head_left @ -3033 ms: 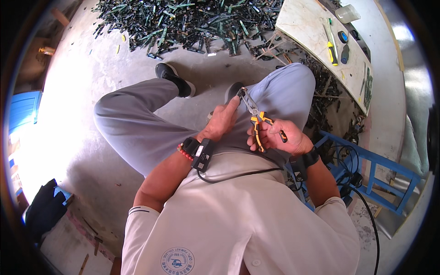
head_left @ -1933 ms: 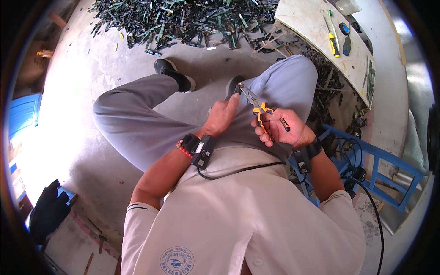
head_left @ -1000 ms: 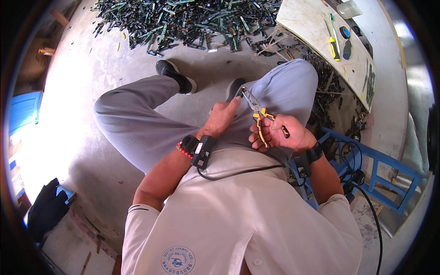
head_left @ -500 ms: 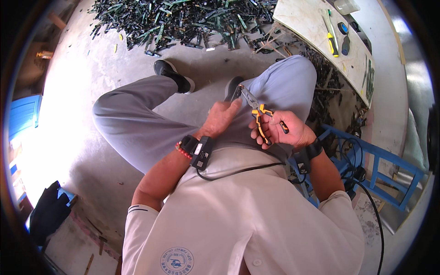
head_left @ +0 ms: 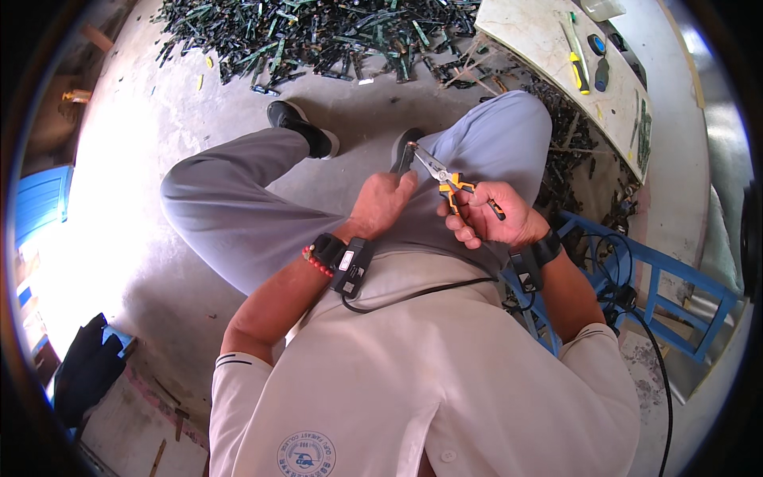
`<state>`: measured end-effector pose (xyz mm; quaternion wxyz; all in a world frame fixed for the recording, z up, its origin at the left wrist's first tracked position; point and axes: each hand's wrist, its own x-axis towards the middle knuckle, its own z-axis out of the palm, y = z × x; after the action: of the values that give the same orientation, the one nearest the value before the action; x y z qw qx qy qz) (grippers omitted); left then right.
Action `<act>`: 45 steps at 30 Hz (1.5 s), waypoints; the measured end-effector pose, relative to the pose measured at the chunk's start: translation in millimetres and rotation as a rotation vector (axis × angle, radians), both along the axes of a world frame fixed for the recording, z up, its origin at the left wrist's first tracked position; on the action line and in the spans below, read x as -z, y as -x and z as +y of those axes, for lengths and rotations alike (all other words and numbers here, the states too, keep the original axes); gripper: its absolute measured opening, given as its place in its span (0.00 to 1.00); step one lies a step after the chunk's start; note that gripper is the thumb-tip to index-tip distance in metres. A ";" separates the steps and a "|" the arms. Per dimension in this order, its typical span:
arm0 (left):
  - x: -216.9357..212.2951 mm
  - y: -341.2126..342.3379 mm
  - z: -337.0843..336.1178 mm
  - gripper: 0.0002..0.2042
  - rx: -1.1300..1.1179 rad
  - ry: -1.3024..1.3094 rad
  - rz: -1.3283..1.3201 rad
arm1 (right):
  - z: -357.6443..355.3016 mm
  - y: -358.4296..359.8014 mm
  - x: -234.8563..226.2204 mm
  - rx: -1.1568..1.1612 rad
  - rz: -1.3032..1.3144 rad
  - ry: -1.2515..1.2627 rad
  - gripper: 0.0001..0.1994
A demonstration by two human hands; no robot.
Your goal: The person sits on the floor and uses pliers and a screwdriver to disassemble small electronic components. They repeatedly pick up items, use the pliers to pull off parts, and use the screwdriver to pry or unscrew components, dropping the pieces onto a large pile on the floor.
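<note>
from where i stand, the left hand (head_left: 378, 204) grasps a thin dark strip (head_left: 405, 160) near its lower end, leaving the far end bare, probably so the tool can get at it. the strip is over the gap between the knees, its long axis running away from the body and leaning slightly right. the right hand (head_left: 512, 220) is wrapped around the handles of the pliers (head_left: 444, 178), which lie slantwise: nose pointing forward and to the left, handles back toward the palm. that slant seems chosen to bring the nose to the strip's far end while each hand keeps to its own side. the tips meet that end, or nearly; it's too small for me to say whether they bite. a heap of similar strips (head_left: 310, 40) lies on the floor ahead, and a yellow-handled tool (head_left: 579, 73) rests on the counter (head_left: 534, 38).
</note>
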<state>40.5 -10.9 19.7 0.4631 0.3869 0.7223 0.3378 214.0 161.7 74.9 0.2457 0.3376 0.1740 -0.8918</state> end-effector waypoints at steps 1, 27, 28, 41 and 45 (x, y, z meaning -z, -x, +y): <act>1.1 0.7 -1.2 0.10 0.030 -0.009 0.046 | -0.1 0.4 -0.8 -0.014 -0.010 -0.007 0.21; 11.2 -2.4 -0.2 0.24 -0.607 0.079 -1.068 | -24.1 9.4 -26.0 -0.192 0.064 -0.355 0.22; 11.9 -2.7 -0.2 0.24 -0.605 0.088 -1.054 | -24.3 12.0 -26.9 -0.195 0.070 -0.364 0.22; 8.4 -5.7 1.9 0.24 -0.564 0.104 -0.900 | -9.8 14.3 -3.4 -0.206 0.143 -0.190 0.20; 9.2 -5.2 2.7 0.24 -0.548 0.111 -0.895 | -7.8 12.5 -0.4 -0.173 0.126 -0.122 0.22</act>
<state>45.7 -8.2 10.5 0.6407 -0.0236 0.5455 0.5398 201.5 153.9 75.3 0.2896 0.2791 0.2712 -0.8745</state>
